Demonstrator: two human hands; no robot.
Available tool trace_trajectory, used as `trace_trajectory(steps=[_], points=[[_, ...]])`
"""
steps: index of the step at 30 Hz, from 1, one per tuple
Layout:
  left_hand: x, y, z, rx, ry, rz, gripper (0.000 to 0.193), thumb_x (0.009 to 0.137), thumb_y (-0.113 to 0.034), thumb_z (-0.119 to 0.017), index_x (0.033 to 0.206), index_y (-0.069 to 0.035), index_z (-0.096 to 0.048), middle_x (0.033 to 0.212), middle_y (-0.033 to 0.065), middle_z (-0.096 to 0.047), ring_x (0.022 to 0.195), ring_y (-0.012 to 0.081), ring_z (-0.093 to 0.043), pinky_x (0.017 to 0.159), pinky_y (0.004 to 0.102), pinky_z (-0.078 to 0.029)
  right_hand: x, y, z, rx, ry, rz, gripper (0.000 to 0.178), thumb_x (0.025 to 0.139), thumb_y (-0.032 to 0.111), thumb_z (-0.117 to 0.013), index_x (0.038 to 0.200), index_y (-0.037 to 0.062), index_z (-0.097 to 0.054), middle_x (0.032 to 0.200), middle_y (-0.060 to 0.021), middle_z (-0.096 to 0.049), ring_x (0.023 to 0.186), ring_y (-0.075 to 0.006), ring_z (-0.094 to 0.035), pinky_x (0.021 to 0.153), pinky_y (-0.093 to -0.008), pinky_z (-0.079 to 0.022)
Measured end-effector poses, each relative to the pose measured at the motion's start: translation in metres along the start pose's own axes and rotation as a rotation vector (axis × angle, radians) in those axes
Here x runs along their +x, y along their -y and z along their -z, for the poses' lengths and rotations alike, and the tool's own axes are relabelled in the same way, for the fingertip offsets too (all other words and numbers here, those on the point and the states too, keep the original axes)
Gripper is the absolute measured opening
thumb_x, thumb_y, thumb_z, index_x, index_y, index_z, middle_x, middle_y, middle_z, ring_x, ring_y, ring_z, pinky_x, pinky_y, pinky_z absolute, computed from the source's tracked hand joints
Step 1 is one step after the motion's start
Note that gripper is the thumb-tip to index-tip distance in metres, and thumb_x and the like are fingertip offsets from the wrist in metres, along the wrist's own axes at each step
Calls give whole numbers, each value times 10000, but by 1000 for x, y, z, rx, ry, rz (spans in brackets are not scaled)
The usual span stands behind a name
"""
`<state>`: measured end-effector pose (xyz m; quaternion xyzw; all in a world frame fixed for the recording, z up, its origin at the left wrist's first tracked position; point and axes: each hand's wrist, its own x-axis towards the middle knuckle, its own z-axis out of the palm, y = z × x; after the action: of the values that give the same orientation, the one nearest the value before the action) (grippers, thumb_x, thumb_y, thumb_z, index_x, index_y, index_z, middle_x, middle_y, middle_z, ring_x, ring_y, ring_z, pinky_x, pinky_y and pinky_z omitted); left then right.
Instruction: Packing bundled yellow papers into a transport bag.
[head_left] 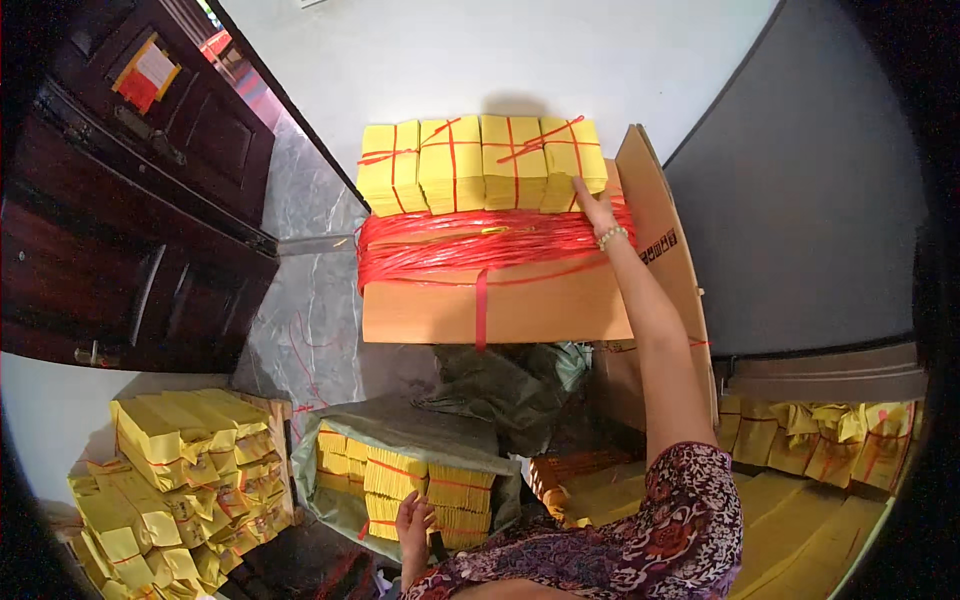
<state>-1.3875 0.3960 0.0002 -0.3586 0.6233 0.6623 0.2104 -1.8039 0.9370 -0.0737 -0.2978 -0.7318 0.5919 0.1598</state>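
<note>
Four bundles of yellow paper, each tied crosswise with red string, stand side by side on a cardboard box. My right hand, with a beaded bracelet at the wrist, touches the lower front corner of the rightmost bundle. Its fingers look stretched out rather than wrapped round, though some are partly hidden. Many strands of red plastic string lie along the box just in front of the row. Lower down, my left hand is raised with loosely curled, parted fingers and nothing in it. Behind it, stacked yellow bundles fill an opened green sack.
A cardboard box forms the work surface, one flap standing up on its right. Yellow paper stacks pile at lower left; more bundles sit at lower right. A dark door stands left, a grey panel right.
</note>
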Motion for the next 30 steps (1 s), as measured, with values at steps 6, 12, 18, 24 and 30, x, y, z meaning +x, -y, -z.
trace_trajectory(steps=[6,12,18,24,30], points=[[5,-4,0,-6,-21,32,370,895,-181,-527,1233,-51,-453,1110,114,-544,907,153,-566,754,297,-474,-5,12,-19,65,-84,234,703,713,433,-717,1135,-79,-484,1090,-205,-577,1009,-258,-557,881,-349,-412],[14,-2,-4,30,19,46,365,898,-174,-519,1233,-47,-451,1114,110,-536,888,150,-557,741,289,-474,-16,54,-13,-188,-272,197,634,680,449,-739,1019,-44,-529,1017,-223,-572,957,-296,-550,822,-393,-438],[18,-4,-15,3,99,41,383,904,-200,-512,1245,-41,-442,1136,106,-532,909,161,-556,757,300,-473,7,-19,29,-27,-110,93,775,715,529,-675,1180,-43,-435,1110,-196,-508,948,-259,-533,788,-342,-444],[10,-9,-6,29,46,20,432,880,-239,-542,1254,-50,-436,1142,124,-534,933,188,-561,771,303,-465,-57,35,-8,225,57,-386,962,684,616,-649,1344,22,-280,1241,-127,-416,1017,-232,-465,793,-391,-420],[18,3,0,8,65,47,445,875,-239,-539,1260,-46,-426,1157,136,-527,924,192,-564,773,303,-465,-16,30,9,246,107,-526,903,644,639,-668,1303,95,-377,1255,-102,-430,1034,-200,-456,766,-352,-408]])
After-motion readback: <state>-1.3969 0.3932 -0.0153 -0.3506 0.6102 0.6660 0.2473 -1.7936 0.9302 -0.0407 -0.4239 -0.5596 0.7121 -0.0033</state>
